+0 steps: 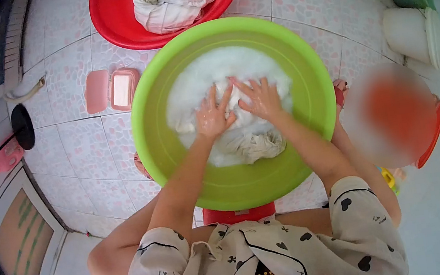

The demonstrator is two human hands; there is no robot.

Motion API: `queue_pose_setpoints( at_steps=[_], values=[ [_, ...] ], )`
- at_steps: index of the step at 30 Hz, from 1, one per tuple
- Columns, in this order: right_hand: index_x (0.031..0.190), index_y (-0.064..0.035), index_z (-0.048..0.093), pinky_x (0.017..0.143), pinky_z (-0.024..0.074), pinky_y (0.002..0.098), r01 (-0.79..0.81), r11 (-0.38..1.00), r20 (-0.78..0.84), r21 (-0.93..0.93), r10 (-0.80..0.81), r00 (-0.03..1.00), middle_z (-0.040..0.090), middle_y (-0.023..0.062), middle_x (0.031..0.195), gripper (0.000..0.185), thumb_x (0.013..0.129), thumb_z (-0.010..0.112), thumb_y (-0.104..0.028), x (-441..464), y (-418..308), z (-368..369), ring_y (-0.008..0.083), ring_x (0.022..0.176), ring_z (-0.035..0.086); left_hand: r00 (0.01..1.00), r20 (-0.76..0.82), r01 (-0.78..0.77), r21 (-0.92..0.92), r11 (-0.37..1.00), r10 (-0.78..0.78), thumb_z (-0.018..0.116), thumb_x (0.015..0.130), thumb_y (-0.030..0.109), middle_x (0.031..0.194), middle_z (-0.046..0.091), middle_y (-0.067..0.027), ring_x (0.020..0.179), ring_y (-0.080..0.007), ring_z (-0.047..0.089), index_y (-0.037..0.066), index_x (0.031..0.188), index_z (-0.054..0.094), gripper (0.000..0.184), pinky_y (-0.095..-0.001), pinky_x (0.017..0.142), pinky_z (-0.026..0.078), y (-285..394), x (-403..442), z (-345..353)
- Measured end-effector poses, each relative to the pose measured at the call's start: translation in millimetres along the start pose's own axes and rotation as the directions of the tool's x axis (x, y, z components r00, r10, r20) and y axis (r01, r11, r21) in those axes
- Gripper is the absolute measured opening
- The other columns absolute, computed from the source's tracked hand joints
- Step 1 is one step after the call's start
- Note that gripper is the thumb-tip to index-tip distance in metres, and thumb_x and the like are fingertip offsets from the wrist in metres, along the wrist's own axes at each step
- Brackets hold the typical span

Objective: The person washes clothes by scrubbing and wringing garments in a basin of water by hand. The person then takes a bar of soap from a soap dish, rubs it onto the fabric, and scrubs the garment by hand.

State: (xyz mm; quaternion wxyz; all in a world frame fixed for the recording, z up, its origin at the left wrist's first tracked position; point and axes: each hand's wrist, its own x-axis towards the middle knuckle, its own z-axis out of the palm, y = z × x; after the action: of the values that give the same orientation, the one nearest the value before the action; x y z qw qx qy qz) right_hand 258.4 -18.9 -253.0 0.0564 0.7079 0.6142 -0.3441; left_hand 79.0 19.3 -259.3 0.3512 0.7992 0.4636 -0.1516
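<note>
A large green basin [164, 162] holds sudsy water and a wet white cloth [258, 146], which lies bunched up toward me and is partly covered by foam [231, 60]. My left hand [214, 117] rests in the suds at the middle of the basin, fingers spread, palm down on the white fabric. Beside it, my right hand [261, 99] lies in the same way, its fingers spread and its fingertips close to those of the left. Neither hand is closed around anything. Foam hides parts of the cloth.
Beyond the green basin stands a red basin [111, 23] with white cloth [173, 3]. An open pink soap box [124, 89] lies left on the tiled floor. A white bucket [411, 34] and a blurred reddish container [397, 118] are at right. A pink bottle [7, 157] is far left.
</note>
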Motion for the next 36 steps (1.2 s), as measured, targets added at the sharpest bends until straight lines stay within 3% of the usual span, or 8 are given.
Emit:
queue_pose_setpoints(
  at_steps=[4,8,14,18,23,28,31,36],
  values=[
    [0.137,-0.0136,0.04,0.102,0.0355,0.0442,-0.404,0.867,0.421,0.292,0.263,0.868,0.044,0.0165,0.135,0.061,0.084,0.056,-0.038,27,18,7,0.0319,0.129,0.034,0.995,0.094,-0.024,-0.047,0.999,0.028,0.056,0.082,0.045,0.141,0.034,-0.0212,0.122,-0.0391,0.042,0.019,0.139,0.036,0.066,-0.0532,0.098,0.036,-26,36,19],
    [0.136,-0.0055,0.038,0.107,0.0296,0.0425,0.087,0.995,-0.047,0.045,-0.085,0.995,0.044,0.0176,0.135,0.056,0.087,0.05,-0.031,63,71,95,0.0313,0.13,0.033,0.894,0.448,-0.008,0.076,0.997,-0.027,0.05,0.088,0.042,0.138,0.04,-0.0187,0.125,-0.0338,0.04,0.012,0.135,0.044,0.056,-0.048,0.106,0.029,-10,69,-41],
    [0.136,-0.0054,0.037,0.102,0.0341,0.042,-0.192,0.953,0.109,-0.236,0.222,0.969,0.051,0.0169,0.127,0.051,0.087,0.044,-0.013,83,8,33,0.031,0.123,0.042,0.987,-0.083,0.112,-0.278,0.954,-0.139,0.049,0.087,0.034,0.127,0.049,-0.0169,0.116,-0.0307,0.048,0.008,0.126,0.051,0.047,-0.0432,0.1,0.036,-30,91,-10],
    [0.127,-0.0037,0.042,0.091,0.0415,0.039,-0.321,0.933,0.02,0.163,0.322,0.947,0.058,0.015,0.111,0.049,0.08,0.053,-0.009,77,-18,-6,0.0311,0.11,0.052,0.889,0.083,0.24,-0.922,0.304,-0.449,0.048,0.087,0.029,0.123,0.053,-0.0156,0.114,-0.0288,0.049,0.006,0.124,0.052,0.044,-0.0412,0.099,0.038,-21,86,-28],
    [0.109,-0.0078,0.048,0.082,0.0457,0.0397,0.165,0.833,-0.161,0.529,-0.092,0.983,0.059,0.0171,0.095,0.042,0.071,0.065,-0.016,13,-31,-22,0.0338,0.096,0.056,0.939,0.28,0.241,-0.95,-0.198,-0.2,0.049,0.082,0.023,0.112,0.057,-0.0117,0.101,-0.0246,0.055,0.005,0.118,0.055,0.04,-0.0353,0.087,0.045,-88,54,0],
    [0.1,-0.0074,0.049,0.077,0.0456,0.037,0.092,0.925,0.087,0.369,-0.133,0.987,0.056,0.0132,0.099,0.036,0.068,0.065,-0.012,-47,-36,-49,0.0297,0.092,0.057,0.967,0.097,0.134,-0.98,0.15,-0.235,0.051,0.061,-0.008,0.084,0.045,0.0008,0.082,-0.0126,0.046,0.01,0.085,0.048,0.03,-0.0244,0.076,0.038,-61,-27,-37],
    [0.09,-0.0072,0.05,0.076,0.043,0.0384,0.027,0.966,0.21,0.257,-0.084,0.974,0.056,0.0119,0.098,0.03,0.066,0.066,-0.017,-55,-21,-69,0.0284,0.093,0.054,0.927,-0.343,-0.251,-0.868,0.43,-0.15,0.053,0.059,-0.007,0.085,0.046,-0.0012,0.088,-0.0174,0.046,0.008,0.084,0.046,0.03,-0.0275,0.081,0.037,-25,-60,-34],
    [0.086,-0.0052,0.049,0.081,0.0401,0.0411,0.156,0.917,-0.499,0.367,0.052,0.865,0.051,0.0151,0.102,0.029,0.066,0.065,-0.018,-63,3,-42,0.0333,0.098,0.048,0.709,-0.658,-0.358,-0.024,0.933,0.254,0.059,0.066,0.009,0.12,0.048,-0.0093,0.114,-0.0334,0.042,0.013,0.103,0.054,0.038,-0.0518,0.096,0.032,28,-83,-12]
  ],
)
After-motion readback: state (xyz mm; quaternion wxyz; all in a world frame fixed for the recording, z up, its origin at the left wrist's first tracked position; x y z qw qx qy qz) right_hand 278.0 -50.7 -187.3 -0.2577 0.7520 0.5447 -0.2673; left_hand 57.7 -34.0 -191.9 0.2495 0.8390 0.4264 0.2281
